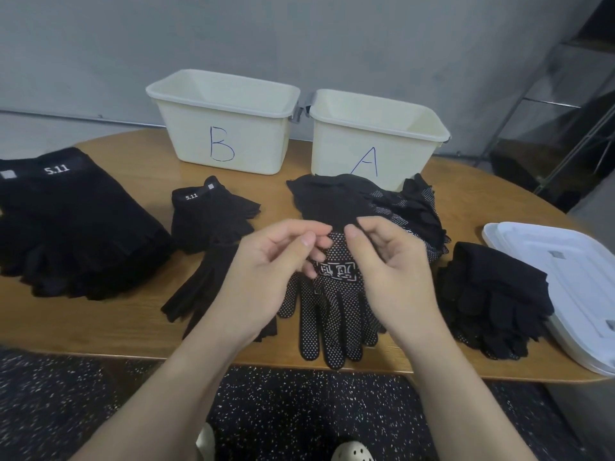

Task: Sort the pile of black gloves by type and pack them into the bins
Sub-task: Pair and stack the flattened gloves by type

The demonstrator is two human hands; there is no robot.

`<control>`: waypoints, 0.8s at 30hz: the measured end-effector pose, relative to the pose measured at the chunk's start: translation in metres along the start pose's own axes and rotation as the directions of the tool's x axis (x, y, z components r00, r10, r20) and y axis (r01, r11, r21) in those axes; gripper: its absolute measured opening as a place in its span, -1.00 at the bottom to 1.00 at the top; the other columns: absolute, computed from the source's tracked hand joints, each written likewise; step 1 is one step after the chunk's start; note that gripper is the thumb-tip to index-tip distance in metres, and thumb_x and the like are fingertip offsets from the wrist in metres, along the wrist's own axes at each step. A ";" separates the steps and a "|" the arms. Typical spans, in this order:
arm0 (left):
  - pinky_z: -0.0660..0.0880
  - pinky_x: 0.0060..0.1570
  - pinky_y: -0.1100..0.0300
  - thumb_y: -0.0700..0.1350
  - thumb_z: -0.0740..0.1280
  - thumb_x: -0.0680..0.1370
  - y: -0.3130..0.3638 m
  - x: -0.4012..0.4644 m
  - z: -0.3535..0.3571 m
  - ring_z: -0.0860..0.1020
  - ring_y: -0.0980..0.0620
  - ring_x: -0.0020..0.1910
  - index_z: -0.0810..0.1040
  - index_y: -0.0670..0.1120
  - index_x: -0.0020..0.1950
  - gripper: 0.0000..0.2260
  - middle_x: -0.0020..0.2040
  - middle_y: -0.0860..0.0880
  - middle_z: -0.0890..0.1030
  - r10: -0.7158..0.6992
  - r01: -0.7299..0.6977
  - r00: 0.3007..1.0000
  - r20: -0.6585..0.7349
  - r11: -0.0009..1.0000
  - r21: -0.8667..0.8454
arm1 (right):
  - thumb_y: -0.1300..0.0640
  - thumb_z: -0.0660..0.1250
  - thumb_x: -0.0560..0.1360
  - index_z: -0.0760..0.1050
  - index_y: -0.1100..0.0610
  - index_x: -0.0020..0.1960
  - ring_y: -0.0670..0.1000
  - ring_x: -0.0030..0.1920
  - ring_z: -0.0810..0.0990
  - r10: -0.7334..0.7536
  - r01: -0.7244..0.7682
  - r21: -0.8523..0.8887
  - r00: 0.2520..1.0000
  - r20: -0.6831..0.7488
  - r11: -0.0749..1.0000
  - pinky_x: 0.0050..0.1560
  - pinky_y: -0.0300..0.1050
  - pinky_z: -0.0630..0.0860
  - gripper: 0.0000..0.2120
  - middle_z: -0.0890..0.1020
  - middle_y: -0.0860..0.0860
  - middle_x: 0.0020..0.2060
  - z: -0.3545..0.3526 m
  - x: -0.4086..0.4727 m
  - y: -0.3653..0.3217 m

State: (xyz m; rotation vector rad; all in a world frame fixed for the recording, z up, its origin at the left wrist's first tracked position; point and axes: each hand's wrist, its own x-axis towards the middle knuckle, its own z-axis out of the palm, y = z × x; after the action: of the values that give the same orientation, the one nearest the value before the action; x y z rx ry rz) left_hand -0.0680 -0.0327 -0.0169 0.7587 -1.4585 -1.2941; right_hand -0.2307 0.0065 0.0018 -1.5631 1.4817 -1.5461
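Wooden table (139,334): hands (266,271) hold dotted glove (336,314).

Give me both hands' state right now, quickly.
Left hand: fingers curled, thumb to fingertips, apparently pinching the dotted glove; the contact is partly hidden.
Right hand: pinching the same glove's cuff edge.

Your black knit gloves with white dots (332,314) lie on the brown wooden worktop (116,331); cream plastic bins (233,128) carry blue letters.

The wooden table (139,331) carries two bins (229,141), black gloves (76,224) and white lids (565,284).
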 end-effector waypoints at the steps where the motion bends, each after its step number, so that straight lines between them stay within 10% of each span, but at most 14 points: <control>1: 0.57 0.01 0.04 -0.25 0.27 0.67 -0.001 0.001 -0.002 0.63 0.00 0.02 0.69 -0.05 0.17 -0.77 0.01 -0.04 0.71 -0.013 0.013 0.999 -0.041 1.000 0.012 | 0.19 0.34 0.64 0.66 0.08 -0.04 0.11 -0.10 0.67 0.018 -0.018 0.048 1.000 -0.005 0.999 0.02 0.19 0.58 -0.85 0.70 0.06 -0.18 -0.004 0.000 0.000; 7: 0.43 0.44 -0.03 0.01 0.18 0.72 0.002 0.003 -0.013 0.58 0.11 0.31 0.61 -0.03 0.32 -0.70 0.27 0.07 0.66 -0.307 0.308 0.943 0.128 0.951 0.019 | 0.12 0.33 0.63 0.70 0.08 0.01 0.23 0.05 0.68 0.132 -0.144 0.269 0.989 0.063 0.952 0.19 0.39 0.55 -0.84 0.72 0.20 -0.03 -0.016 -0.005 -0.009; 16: 0.64 0.09 0.01 -0.16 0.42 0.50 0.014 -0.018 -0.013 0.68 -0.11 0.09 0.66 -0.22 0.15 -0.74 0.13 -0.20 0.71 -0.249 0.318 0.922 0.295 0.922 -0.218 | 0.09 0.37 0.61 0.66 0.14 -0.06 0.20 -0.09 0.54 0.146 -0.191 0.355 0.978 0.149 0.915 0.03 0.18 0.50 -0.84 0.49 0.53 -0.07 -0.024 -0.026 -0.024; 19: 0.62 0.14 -0.15 -0.20 0.43 0.54 0.011 -0.020 -0.016 0.70 -0.20 0.07 0.68 -0.18 0.07 -0.87 0.08 -0.18 0.73 -0.261 0.291 0.940 0.218 0.949 -0.120 | 0.13 0.32 0.66 0.66 0.04 -0.09 0.17 -0.11 0.62 0.158 -0.188 0.243 0.978 0.136 0.952 0.03 0.17 0.54 -0.80 0.65 0.26 -0.19 -0.021 -0.024 -0.015; 24: 0.62 -0.32 0.11 -0.23 0.42 0.60 0.001 -0.007 -0.024 0.69 -0.10 -0.30 0.66 -0.18 0.06 -0.93 -0.11 -0.15 0.75 -0.316 0.308 0.946 0.073 0.946 0.101 | 0.20 0.28 0.67 0.60 0.10 -0.08 0.02 -0.06 0.70 0.168 -0.169 -0.006 0.979 0.113 0.986 0.01 0.00 0.60 -0.81 0.74 0.03 -0.15 -0.010 -0.009 0.017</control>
State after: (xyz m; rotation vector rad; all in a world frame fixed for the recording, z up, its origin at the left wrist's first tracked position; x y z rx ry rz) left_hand -0.0431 -0.0344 -0.0194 1.0350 -1.5162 -1.5251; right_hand -0.2434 0.0123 -0.0146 -1.4571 1.5045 -1.3417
